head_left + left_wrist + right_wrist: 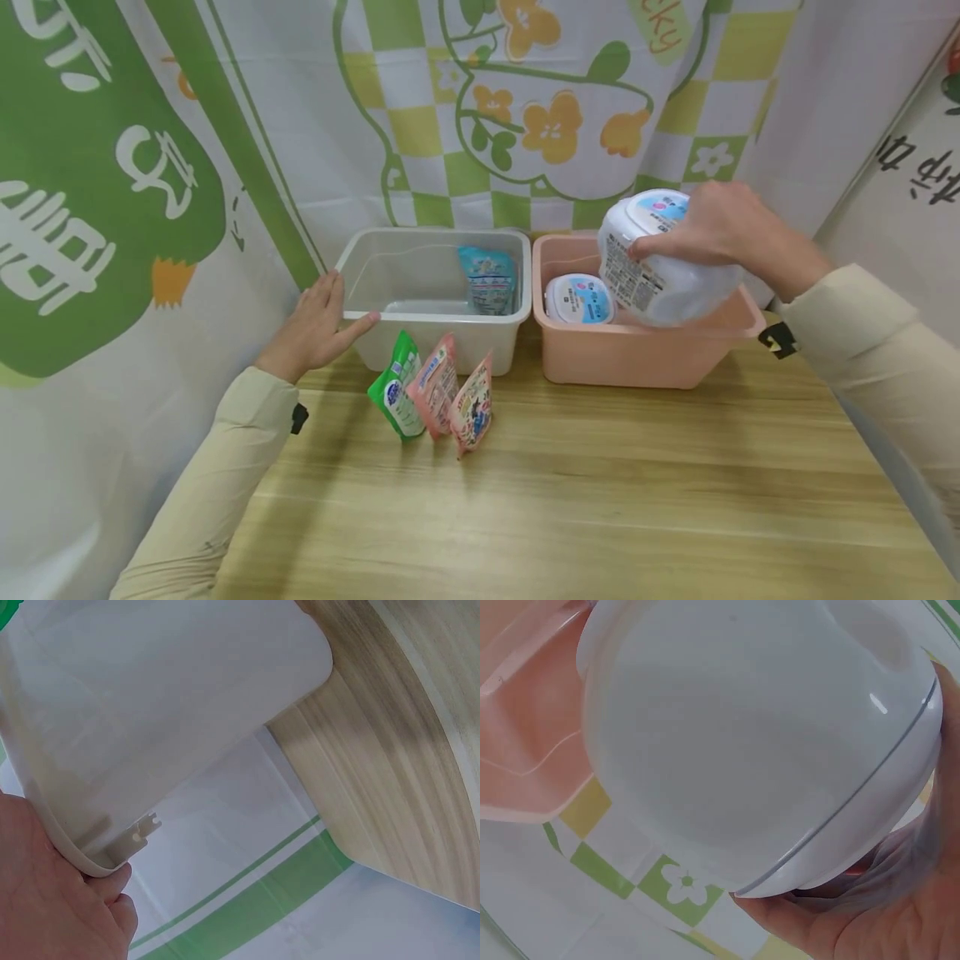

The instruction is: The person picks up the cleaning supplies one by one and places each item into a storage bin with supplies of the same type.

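Holding the tub [675, 287] from above and to its right, our right grip [723, 225] is clamped on it, thumb on the near side, in the right half of the frame. The tub lies down and to the left of our wrist, over the pink bin [615, 358]. Its axis slants, with the lid toward the upper left and the base toward the lower right. The second tub [579, 298] sits in the left end of that bin, lid up, so the held one comes just to its right. Whether the held tub touches the bin's wall or floor, we cannot tell.

Our left grip [311, 329] is well apart from both tubs, at the left of the frame. It closes round the near left corner of the white bin [504, 337], thumb along the front rim. Inside this bin the blue pouch [489, 279] stands at the right end. On the table [600, 500], in front of the white bin, we see the green pouch [400, 396], the pink pouch [437, 392] and the floral pouch [474, 408] in a row, tilted, nearer our left grip than our right.
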`<state>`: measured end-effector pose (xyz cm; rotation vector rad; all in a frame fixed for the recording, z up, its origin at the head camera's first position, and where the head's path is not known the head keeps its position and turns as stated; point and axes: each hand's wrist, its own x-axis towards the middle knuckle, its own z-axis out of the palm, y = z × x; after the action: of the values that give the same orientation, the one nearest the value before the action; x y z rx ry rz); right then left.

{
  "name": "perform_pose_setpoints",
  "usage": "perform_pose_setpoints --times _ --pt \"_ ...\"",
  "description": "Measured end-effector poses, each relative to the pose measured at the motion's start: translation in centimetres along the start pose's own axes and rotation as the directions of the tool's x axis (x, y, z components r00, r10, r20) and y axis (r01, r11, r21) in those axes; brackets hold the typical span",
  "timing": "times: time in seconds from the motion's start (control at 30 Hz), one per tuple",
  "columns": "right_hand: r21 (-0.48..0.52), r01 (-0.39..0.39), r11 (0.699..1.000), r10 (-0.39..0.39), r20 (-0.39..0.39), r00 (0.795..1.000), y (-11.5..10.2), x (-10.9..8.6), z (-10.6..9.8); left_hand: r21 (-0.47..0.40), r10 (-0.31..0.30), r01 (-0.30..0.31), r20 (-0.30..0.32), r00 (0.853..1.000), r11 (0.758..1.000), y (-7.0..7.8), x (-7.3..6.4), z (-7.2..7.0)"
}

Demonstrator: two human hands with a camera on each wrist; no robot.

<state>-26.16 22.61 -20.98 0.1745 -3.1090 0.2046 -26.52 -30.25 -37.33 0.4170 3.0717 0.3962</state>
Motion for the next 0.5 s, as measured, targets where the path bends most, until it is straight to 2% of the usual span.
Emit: perform_pose_setpoints --times 0.13,0.3,0.5 --pt "0.014 -0.042 0.999 0.042 -0.007 0.999 0.1 0.6 0.1 -0.002 -0.005 0.005 0.004 1.0 1.0 -0.1 -0.1 0.0" --pt "0.016 -0.036 0.999 0.037 -0.035 0.999 0.4 1.4 0.3 -0.002 0.002 -0.002 -0.008 1.0 1.0 -0.2 -0.1 0.0" --pt "0.023 -0.071 0.997 0.072 -0.024 0.997 0.9 2.3 0.8 -0.011 0.005 -0.005 -0.002 1.0 1.0 -0.3 0.0 0.1"
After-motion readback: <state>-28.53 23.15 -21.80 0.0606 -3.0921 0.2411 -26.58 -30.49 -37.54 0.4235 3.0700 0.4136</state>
